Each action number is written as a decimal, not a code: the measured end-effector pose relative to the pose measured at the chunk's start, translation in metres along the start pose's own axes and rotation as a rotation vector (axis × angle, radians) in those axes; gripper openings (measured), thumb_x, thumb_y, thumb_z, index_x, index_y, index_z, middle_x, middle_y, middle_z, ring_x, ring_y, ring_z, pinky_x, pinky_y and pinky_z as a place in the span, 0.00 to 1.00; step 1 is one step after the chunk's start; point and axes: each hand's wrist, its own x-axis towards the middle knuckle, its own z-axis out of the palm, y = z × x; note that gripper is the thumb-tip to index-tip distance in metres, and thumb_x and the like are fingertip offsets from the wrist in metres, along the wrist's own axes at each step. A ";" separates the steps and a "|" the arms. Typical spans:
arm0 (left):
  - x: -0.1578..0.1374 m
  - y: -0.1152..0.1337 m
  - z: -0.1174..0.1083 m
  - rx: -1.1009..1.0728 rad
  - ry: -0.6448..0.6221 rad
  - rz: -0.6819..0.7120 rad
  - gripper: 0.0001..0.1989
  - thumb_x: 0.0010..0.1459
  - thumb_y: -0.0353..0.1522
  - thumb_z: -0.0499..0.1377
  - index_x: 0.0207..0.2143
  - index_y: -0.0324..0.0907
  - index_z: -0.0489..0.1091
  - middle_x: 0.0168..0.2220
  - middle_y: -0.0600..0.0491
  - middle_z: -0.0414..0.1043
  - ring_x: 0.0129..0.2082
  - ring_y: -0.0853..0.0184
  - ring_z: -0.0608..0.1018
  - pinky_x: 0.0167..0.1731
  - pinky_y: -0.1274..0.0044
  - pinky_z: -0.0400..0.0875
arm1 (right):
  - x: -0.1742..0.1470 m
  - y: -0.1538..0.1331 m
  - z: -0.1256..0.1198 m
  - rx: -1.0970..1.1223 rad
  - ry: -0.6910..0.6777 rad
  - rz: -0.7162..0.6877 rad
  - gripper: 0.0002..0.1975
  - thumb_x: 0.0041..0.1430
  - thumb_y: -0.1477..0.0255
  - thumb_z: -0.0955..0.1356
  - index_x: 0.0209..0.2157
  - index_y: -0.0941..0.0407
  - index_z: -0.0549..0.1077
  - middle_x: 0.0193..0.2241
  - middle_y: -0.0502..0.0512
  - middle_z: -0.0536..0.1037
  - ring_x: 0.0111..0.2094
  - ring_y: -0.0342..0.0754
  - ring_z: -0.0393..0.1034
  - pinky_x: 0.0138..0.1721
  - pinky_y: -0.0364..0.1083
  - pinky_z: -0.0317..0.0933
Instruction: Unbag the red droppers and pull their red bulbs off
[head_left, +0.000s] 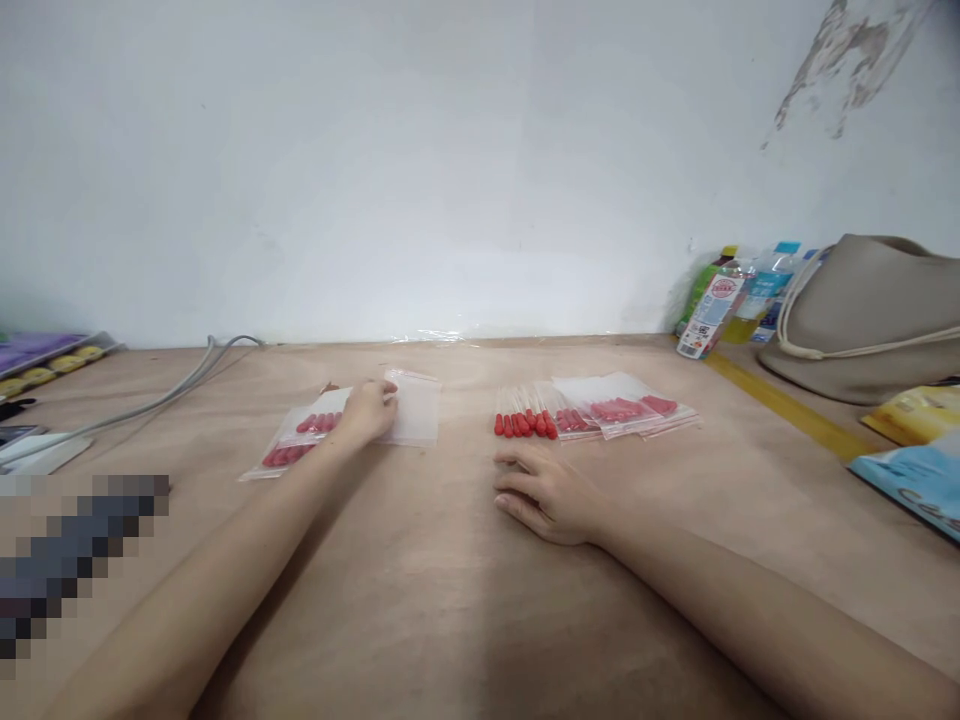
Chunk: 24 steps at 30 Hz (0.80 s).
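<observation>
My left hand (369,410) reaches to the middle left of the table, its fingers curled at the left edge of an empty clear zip bag (414,410). Beside and partly behind that hand lie zip bags holding red-bulbed pieces (285,455). My right hand (547,495) rests on the tabletop with fingers loosely apart and nothing in them. Just beyond its fingertips is a row of droppers (525,424) with red rubber bulbs towards me and clear stems pointing to the wall. To their right, several filled zip bags (619,408) overlap in a fanned pile.
Bottles (712,305) stand against the wall at the back right, next to a grey-beige bag (874,300) with a cord. Blue and yellow packets (915,480) lie at the right edge. A grey cable (169,395) crosses the left side near a purple-and-yellow pack (49,365).
</observation>
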 end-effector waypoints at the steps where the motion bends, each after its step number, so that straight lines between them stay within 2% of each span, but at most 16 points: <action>1: 0.001 0.000 0.003 0.030 -0.017 0.018 0.16 0.58 0.35 0.53 0.47 0.38 0.62 0.46 0.47 0.64 0.42 0.63 0.71 0.40 0.67 0.69 | 0.000 0.000 0.000 0.006 0.001 0.000 0.09 0.58 0.68 0.62 0.34 0.57 0.71 0.43 0.60 0.69 0.43 0.49 0.65 0.43 0.49 0.61; 5: 0.003 -0.009 0.004 0.174 -0.051 0.060 0.15 0.58 0.35 0.53 0.46 0.39 0.63 0.46 0.48 0.65 0.42 0.64 0.71 0.40 0.68 0.69 | 0.000 0.000 0.001 0.023 0.003 0.009 0.10 0.58 0.68 0.61 0.34 0.57 0.71 0.44 0.61 0.68 0.43 0.49 0.65 0.43 0.49 0.61; 7: 0.002 -0.015 -0.001 0.236 -0.055 0.070 0.13 0.56 0.33 0.55 0.44 0.37 0.66 0.44 0.46 0.66 0.44 0.61 0.70 0.44 0.67 0.66 | -0.001 0.000 0.002 0.024 -0.001 0.009 0.10 0.58 0.68 0.61 0.34 0.57 0.71 0.43 0.60 0.68 0.43 0.48 0.65 0.43 0.49 0.61; 10: -0.001 -0.024 -0.013 0.303 -0.003 0.067 0.14 0.52 0.33 0.56 0.41 0.37 0.69 0.46 0.42 0.64 0.51 0.55 0.65 0.51 0.68 0.58 | -0.001 0.000 0.001 0.024 -0.005 0.001 0.09 0.58 0.69 0.61 0.34 0.57 0.71 0.44 0.60 0.68 0.43 0.48 0.64 0.44 0.49 0.61; 12: -0.001 -0.031 -0.023 0.351 0.046 0.023 0.18 0.53 0.38 0.54 0.44 0.39 0.67 0.49 0.41 0.61 0.53 0.52 0.62 0.52 0.66 0.56 | -0.001 0.000 0.001 0.025 -0.009 0.000 0.09 0.58 0.69 0.61 0.35 0.57 0.71 0.43 0.61 0.68 0.43 0.48 0.64 0.43 0.49 0.61; 14: 0.001 -0.039 -0.034 0.397 0.038 -0.080 0.22 0.53 0.42 0.50 0.47 0.40 0.65 0.51 0.40 0.60 0.53 0.49 0.61 0.50 0.63 0.56 | -0.001 0.000 0.000 0.025 -0.008 0.004 0.09 0.58 0.69 0.61 0.35 0.57 0.71 0.43 0.61 0.68 0.42 0.48 0.64 0.43 0.49 0.61; 17: 0.007 -0.054 -0.047 0.413 -0.055 -0.213 0.25 0.52 0.43 0.50 0.48 0.37 0.64 0.48 0.37 0.64 0.49 0.46 0.66 0.44 0.63 0.61 | -0.001 0.000 -0.001 0.022 -0.012 0.014 0.09 0.58 0.70 0.61 0.35 0.57 0.71 0.43 0.61 0.69 0.42 0.49 0.64 0.43 0.49 0.61; 20: 0.009 -0.064 -0.056 0.383 -0.098 -0.232 0.28 0.50 0.44 0.53 0.48 0.34 0.64 0.45 0.38 0.68 0.45 0.49 0.70 0.40 0.68 0.63 | -0.001 0.000 0.000 0.026 -0.014 0.020 0.09 0.58 0.70 0.61 0.35 0.57 0.71 0.43 0.61 0.69 0.42 0.48 0.64 0.43 0.49 0.61; 24: 0.006 -0.068 -0.069 0.343 -0.046 -0.248 0.28 0.48 0.42 0.56 0.49 0.35 0.61 0.41 0.42 0.70 0.41 0.55 0.71 0.37 0.71 0.64 | -0.001 0.001 0.000 0.039 -0.003 0.013 0.09 0.58 0.70 0.61 0.35 0.57 0.71 0.42 0.60 0.69 0.42 0.48 0.65 0.42 0.49 0.61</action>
